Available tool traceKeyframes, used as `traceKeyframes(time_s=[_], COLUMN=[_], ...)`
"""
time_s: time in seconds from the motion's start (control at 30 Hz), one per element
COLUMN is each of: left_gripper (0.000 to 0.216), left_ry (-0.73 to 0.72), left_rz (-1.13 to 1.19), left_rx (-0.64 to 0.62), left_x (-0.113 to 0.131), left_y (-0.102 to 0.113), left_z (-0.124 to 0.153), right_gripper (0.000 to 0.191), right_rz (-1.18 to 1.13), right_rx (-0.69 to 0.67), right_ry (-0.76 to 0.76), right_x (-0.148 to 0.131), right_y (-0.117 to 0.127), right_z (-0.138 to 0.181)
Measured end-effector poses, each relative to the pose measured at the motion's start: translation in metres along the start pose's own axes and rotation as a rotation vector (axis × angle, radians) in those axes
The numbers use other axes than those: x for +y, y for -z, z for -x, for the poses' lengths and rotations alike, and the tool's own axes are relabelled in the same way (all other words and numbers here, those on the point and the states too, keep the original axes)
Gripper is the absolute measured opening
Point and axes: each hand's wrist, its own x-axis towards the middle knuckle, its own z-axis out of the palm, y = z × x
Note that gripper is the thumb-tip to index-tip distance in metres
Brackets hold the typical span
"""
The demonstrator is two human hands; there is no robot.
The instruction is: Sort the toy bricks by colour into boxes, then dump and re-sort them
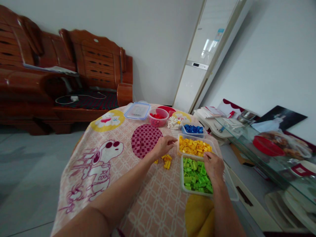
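Yellow bricks (191, 145) fill a clear box (178, 148) on the tabletop (148, 197); a small yellow cluster (167, 162) lies outside, to its left. Left hand (163, 145): just beside the box, fingers bent; cannot tell whether its grip holds anything. Right hand (214, 165): at the box's near right corner, fingertips drawn together, any pinched piece unclear. Colour separation looks well along: red pieces (158, 116), blue pieces (193, 129), green pieces (197, 176) each contained; yellow cluster and white heap (174, 122) seemingly uncontained.
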Motion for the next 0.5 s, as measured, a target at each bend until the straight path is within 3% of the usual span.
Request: traceKeyframes(time_s=[0.17,0.33,0.5], left_gripper=[0.026,0.014,0.012], left_ry=[0.089,0.183,0.182], left_rz=[-0.193,-0.247,-0.326], left_rx=[-0.149,-0.363,-0.331], left_x=[-0.018,-0.025,-0.023], left_y=[0.029,0.036,0.033], left_z=[-0.001,0.005,0.006], right_gripper=[0.031,0.031,0.030], right_rz=[0.013,0.022,0.027], right_rx=[-0.001,0.004,-0.010], right_ry=[0.016,0.015,0.003], right_x=[0.001,0.000,-0.001], right_y=[-0.001,-0.001,-0.001], right_z=[-0.001,0.000,0.000])
